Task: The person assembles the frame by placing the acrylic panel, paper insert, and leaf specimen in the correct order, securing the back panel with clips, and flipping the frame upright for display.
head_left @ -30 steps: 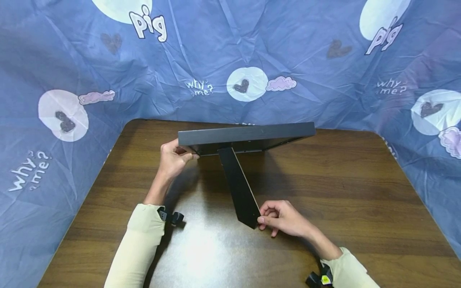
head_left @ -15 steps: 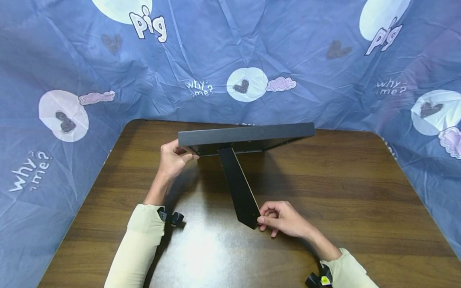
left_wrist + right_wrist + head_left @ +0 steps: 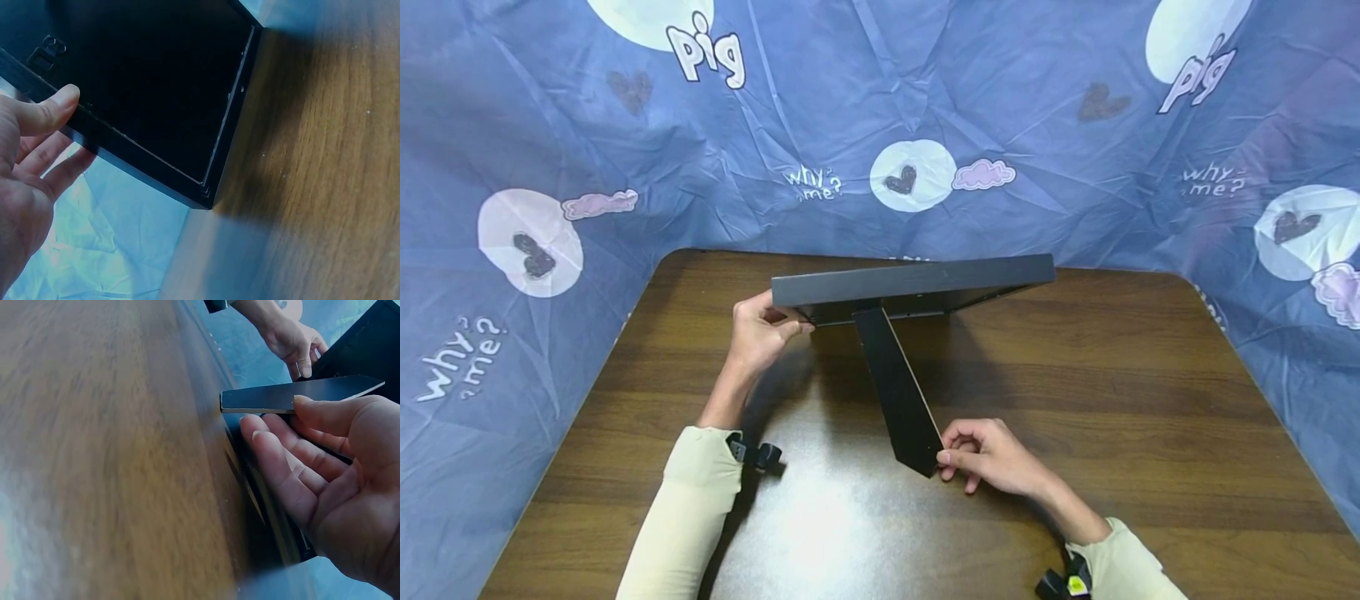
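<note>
A black picture frame (image 3: 917, 280) stands on the table with its back toward me, leaning away. Its easel leg (image 3: 898, 392) is swung out from the back and slants down toward me. My left hand (image 3: 760, 333) grips the frame's left side edge, with the thumb (image 3: 59, 106) on the back border and the fingers round the outside. Near the leg's lower end, my right hand (image 3: 988, 454) pinches its right edge between thumb and fingers. In the right wrist view, the leg (image 3: 281, 395) lies over the curled fingers with the thumb at its edge. The frame's front is hidden.
The brown wooden table (image 3: 1112, 392) reaches under both arms, and a bright glare lies on its near part. A blue printed cloth (image 3: 1037, 100) hangs behind and at both sides. A small metal hanger (image 3: 47, 53) is fixed on the frame's back.
</note>
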The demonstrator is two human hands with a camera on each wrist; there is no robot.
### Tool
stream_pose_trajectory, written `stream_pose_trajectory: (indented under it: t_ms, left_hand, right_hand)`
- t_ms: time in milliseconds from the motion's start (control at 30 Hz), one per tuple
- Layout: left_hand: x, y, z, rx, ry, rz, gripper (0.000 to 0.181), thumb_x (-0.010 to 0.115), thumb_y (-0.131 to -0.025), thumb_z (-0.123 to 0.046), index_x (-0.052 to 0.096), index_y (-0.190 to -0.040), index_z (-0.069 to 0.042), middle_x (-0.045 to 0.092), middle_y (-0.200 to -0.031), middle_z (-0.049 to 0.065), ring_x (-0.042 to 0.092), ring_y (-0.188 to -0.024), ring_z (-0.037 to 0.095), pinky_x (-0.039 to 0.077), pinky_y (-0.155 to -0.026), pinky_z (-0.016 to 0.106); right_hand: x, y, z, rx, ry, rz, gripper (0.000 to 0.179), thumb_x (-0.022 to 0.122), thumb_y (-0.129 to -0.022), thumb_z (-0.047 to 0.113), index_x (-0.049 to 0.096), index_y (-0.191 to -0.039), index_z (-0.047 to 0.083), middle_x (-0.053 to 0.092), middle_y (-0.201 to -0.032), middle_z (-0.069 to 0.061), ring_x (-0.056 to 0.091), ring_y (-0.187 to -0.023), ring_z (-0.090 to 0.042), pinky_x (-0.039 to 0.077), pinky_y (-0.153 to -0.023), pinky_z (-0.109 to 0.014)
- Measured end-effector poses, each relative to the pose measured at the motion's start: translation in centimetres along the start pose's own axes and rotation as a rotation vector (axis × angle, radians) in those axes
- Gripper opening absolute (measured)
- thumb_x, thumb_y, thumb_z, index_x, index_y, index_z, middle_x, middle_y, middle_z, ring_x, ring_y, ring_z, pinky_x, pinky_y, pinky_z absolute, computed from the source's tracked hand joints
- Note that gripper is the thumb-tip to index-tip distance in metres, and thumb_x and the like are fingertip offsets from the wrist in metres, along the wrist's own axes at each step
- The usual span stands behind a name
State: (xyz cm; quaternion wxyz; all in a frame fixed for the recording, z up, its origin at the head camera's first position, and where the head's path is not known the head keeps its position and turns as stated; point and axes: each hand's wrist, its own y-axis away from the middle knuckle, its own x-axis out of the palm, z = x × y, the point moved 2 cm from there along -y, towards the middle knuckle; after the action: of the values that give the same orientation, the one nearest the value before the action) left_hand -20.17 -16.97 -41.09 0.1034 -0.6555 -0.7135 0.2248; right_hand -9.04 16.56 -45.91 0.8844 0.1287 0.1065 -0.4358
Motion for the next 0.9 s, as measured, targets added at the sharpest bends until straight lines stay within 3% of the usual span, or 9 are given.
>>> stream_pose_trajectory:
  t_ms: [167, 233, 433, 700, 800, 900]
  left_hand:
    - [-0.1, 0.1, -0.3, 0.038, -0.016, 0.012, 0.035, 0.074, -0.063, 0.026, 0.070, -0.096, 0.014, 0.072, -0.081, 0.029, 0.067, -0.067, -0.006, 0.058, -0.073, 0.015]
    - [-0.1, 0.2, -0.4, 0.045, -0.020, 0.018, 0.037, 0.074, -0.063, 0.026, 0.070, -0.098, 0.014, 0.071, -0.085, 0.034, 0.067, -0.069, -0.008, 0.058, -0.074, 0.014]
    - [-0.1, 0.4, -0.5, 0.049, -0.022, 0.023, 0.037, 0.074, -0.063, 0.027, 0.070, -0.098, 0.015, 0.070, -0.087, 0.036, 0.067, -0.070, -0.009, 0.057, -0.074, 0.013]
    - [-0.1, 0.3, -0.6, 0.050, -0.041, 0.019, 0.036, 0.074, -0.063, 0.027, 0.070, -0.097, 0.015, 0.071, -0.090, 0.035, 0.066, -0.071, -0.010, 0.057, -0.073, 0.012]
    - [-0.1, 0.3, -0.5, 0.046, -0.038, 0.026, 0.035, 0.073, -0.064, 0.027, 0.070, -0.097, 0.016, 0.070, -0.091, 0.036, 0.066, -0.072, -0.010, 0.057, -0.073, 0.012]
    - [0.0, 0.3, -0.5, 0.041, -0.032, 0.028, 0.036, 0.074, -0.064, 0.027, 0.069, -0.098, 0.016, 0.070, -0.093, 0.036, 0.067, -0.074, -0.010, 0.057, -0.072, 0.012]
  right_hand:
    - [-0.3, 0.2, 0.0, -0.004, 0.019, -0.018, 0.016, 0.069, -0.094, 0.016, 0.065, -0.090, 0.001, 0.074, -0.079, -0.021, 0.071, -0.064, -0.013, 0.057, -0.047, -0.036]
    - [-0.5, 0.3, 0.0, -0.001, 0.034, -0.017, 0.016, 0.069, -0.094, 0.016, 0.066, -0.090, 0.002, 0.074, -0.078, -0.020, 0.070, -0.063, -0.012, 0.057, -0.047, -0.035]
    - [-2.9, 0.7, 1.1, -0.009, 0.126, -0.021, 0.013, 0.067, -0.096, 0.018, 0.068, -0.095, 0.006, 0.075, -0.082, -0.016, 0.072, -0.068, -0.015, 0.058, -0.050, -0.033]
    - [-8.4, 1.9, 5.8, -0.107, 0.236, -0.266, 0.007, 0.066, -0.096, 0.011, 0.069, -0.097, 0.005, 0.076, -0.084, -0.015, 0.071, -0.069, -0.005, 0.058, -0.050, -0.035]
    - [-8.9, 2.2, 6.5, -0.126, 0.236, -0.317, 0.006, 0.066, -0.096, 0.008, 0.069, -0.096, 0.003, 0.075, -0.083, -0.017, 0.071, -0.066, -0.005, 0.058, -0.049, -0.035]
    - [-8.1, 2.2, 6.0, -0.099, 0.258, -0.275, 0.007, 0.066, -0.096, 0.012, 0.069, -0.096, 0.005, 0.075, -0.082, -0.013, 0.070, -0.067, -0.004, 0.058, -0.051, -0.033]
